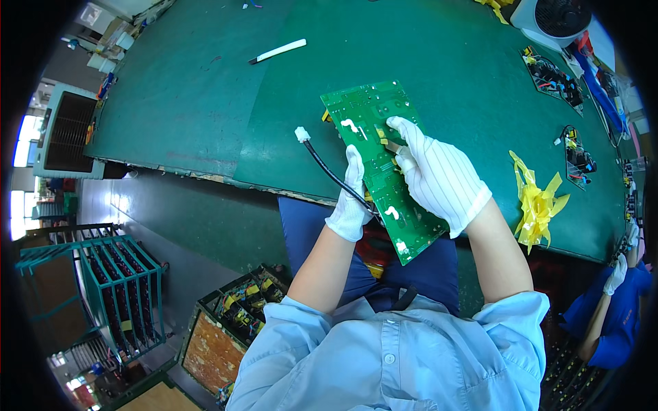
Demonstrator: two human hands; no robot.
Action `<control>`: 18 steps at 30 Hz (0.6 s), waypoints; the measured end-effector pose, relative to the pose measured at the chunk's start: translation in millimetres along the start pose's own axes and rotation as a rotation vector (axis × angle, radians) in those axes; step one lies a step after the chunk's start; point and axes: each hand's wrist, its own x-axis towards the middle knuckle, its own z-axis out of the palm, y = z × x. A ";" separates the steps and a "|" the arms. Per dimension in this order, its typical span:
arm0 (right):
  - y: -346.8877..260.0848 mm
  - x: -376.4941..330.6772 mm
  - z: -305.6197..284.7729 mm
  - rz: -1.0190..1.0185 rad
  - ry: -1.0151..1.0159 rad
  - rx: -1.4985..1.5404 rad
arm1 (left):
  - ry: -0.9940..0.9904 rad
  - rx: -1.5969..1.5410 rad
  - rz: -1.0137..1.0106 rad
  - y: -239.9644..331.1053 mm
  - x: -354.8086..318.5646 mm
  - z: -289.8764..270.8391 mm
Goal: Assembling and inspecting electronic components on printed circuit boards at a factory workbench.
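Note:
A green circuit board (373, 171), solder side up with white blobs on it, is held tilted over the table's front edge and my lap. My gloved left hand (349, 198) grips its left edge, thumb on top, the other fingers hidden underneath. A black cable with a white connector (301, 134) sticks out to the left from below the board. Over the board's middle, my gloved right hand (439, 171) is closed, fingertips around a small light-coloured piece beside bits of yellow tape (382, 135). What that piece is, I cannot make out.
On the green table (274, 103) lie a white-handled tool (279, 51), crumpled yellow tape (538, 205) and populated boards (552, 79) at right. A fan (558, 17) stands far right. A crate of boards (240, 308) and a teal rack (116, 294) stand lower left. A co-worker's gloved hand (615, 274) shows at right.

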 end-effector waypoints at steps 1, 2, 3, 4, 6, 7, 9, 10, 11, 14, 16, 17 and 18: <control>0.0 -0.1 0.7 0.002 0.001 0.000 | 0.012 -0.024 0.004 -0.1 0.0 0.3; -0.2 -0.2 1.2 0.008 0.004 -0.008 | 0.025 -0.047 0.009 -0.2 0.1 0.6; -0.7 -0.2 1.5 0.014 0.007 -0.016 | 0.024 -0.047 0.007 -0.8 0.6 0.6; -1.9 0.3 1.7 0.015 0.008 -0.016 | 0.029 -0.052 0.013 -1.1 1.5 0.4; -5.0 1.3 1.7 0.045 -0.013 -0.034 | 0.032 -0.055 0.018 -0.2 1.5 0.3; -4.6 1.4 3.7 0.046 -0.011 -0.035 | 0.010 -0.041 0.021 0.3 0.6 0.4; -1.9 1.5 9.0 -0.017 0.055 -0.056 | -0.015 -0.027 0.023 -0.3 1.2 2.0; -1.4 2.0 8.1 -0.016 0.056 -0.056 | -0.012 -0.064 0.031 -1.3 2.1 2.4; -0.4 2.2 6.4 -0.006 0.024 -0.075 | -0.009 -0.100 0.037 -2.0 2.7 2.2; 6.6 12.8 5.0 -0.061 0.149 0.233 | -0.053 -0.123 -0.037 1.0 -0.4 -3.5; 9.1 12.6 -17.5 0.211 0.025 0.474 | -0.235 -0.268 -0.038 -2.6 4.4 -19.3; 12.5 12.0 -19.0 0.137 0.070 0.436 | -0.212 -0.247 -0.039 -2.0 3.9 -17.7; 15.5 11.0 -20.1 0.062 0.115 0.398 | -0.190 -0.226 -0.040 -1.9 3.7 -16.9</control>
